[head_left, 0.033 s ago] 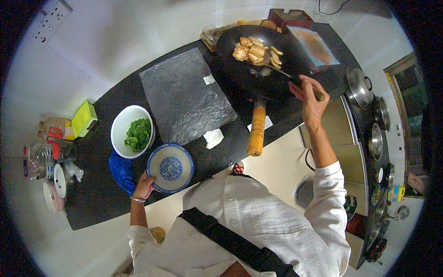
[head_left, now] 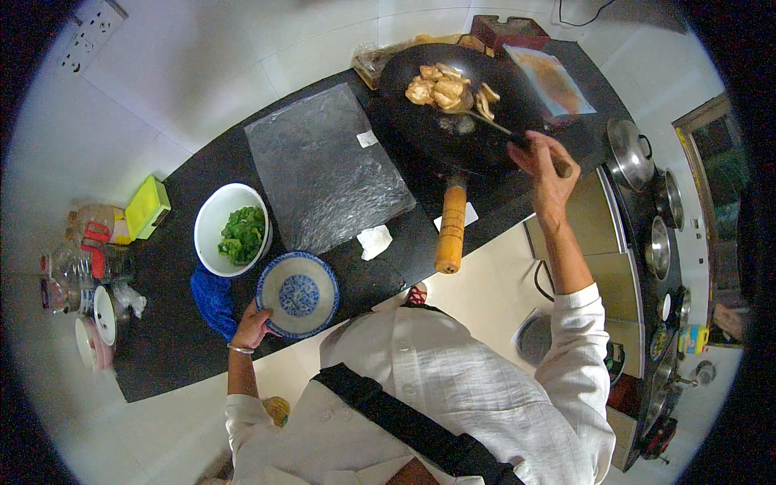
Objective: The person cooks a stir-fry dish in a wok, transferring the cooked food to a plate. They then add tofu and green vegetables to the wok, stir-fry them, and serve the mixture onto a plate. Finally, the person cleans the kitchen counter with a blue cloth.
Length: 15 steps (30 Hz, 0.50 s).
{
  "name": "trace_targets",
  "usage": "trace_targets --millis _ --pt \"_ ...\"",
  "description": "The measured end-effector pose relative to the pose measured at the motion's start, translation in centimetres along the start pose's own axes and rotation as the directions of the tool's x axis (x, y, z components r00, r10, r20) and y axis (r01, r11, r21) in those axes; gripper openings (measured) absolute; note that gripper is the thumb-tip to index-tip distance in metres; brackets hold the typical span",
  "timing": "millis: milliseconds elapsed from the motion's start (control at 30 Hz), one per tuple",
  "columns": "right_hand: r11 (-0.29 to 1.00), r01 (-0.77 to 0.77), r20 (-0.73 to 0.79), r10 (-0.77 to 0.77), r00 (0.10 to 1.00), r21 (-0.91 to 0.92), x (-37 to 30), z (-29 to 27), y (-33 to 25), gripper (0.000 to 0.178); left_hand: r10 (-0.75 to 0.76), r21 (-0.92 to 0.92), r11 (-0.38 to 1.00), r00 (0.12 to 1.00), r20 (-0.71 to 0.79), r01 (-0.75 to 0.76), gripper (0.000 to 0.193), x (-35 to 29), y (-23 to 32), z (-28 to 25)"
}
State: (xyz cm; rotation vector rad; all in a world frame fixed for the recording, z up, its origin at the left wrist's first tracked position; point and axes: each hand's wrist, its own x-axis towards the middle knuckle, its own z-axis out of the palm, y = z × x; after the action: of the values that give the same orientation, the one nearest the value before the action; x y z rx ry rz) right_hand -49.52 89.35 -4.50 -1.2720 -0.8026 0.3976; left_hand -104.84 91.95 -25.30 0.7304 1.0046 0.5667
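Note:
My left hand (head_left: 252, 327) grips the rim of a blue-and-white patterned bowl (head_left: 319, 279) near the counter's front edge; its inside shows bare. With my right hand (head_left: 551, 178) I hold a spatula (head_left: 499, 128) by its wooden end, fingers wrapped round it. The spatula's head lies low in a black wok (head_left: 416, 137), touching browned pieces of food (head_left: 436, 87) whose kind I cannot make out. Toward me points the wok's wooden handle (head_left: 451, 230), with no hand on it. Beyond the patterned bowl stands a white bowl (head_left: 207, 234) of chopped green vegetables (head_left: 242, 234).
A dark slate-like board (head_left: 323, 166) lies between the bowls and the wok, a crumpled white tissue (head_left: 374, 242) at its near edge. Blue cloth (head_left: 212, 301) sits left of my hand. Bottles (head_left: 73, 271) crowd the far left; metal lids (head_left: 630, 153) line the right counter.
The spatula's head has shifted slightly in the wok, and a few food pieces now lie a little apart from the pile. My left hand and the patterned bowl stay put.

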Motion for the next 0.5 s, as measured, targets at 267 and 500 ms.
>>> trace_targets --millis 267,500 --pt "0.979 0.051 0.078 -0.037 0.996 -0.195 2.1 0.3 -4.6 0.022 -0.026 0.271 0.962 1.0 -0.015 0.029 0.043 -0.5 3.0 -0.8" --pt "0.903 -0.039 0.103 0.092 0.99 -0.428 3.5 -3.0 -11.3 0.027 0.028 0.359 0.933 0.992 -0.123 0.018 0.036 -1.0 4.3 0.4"
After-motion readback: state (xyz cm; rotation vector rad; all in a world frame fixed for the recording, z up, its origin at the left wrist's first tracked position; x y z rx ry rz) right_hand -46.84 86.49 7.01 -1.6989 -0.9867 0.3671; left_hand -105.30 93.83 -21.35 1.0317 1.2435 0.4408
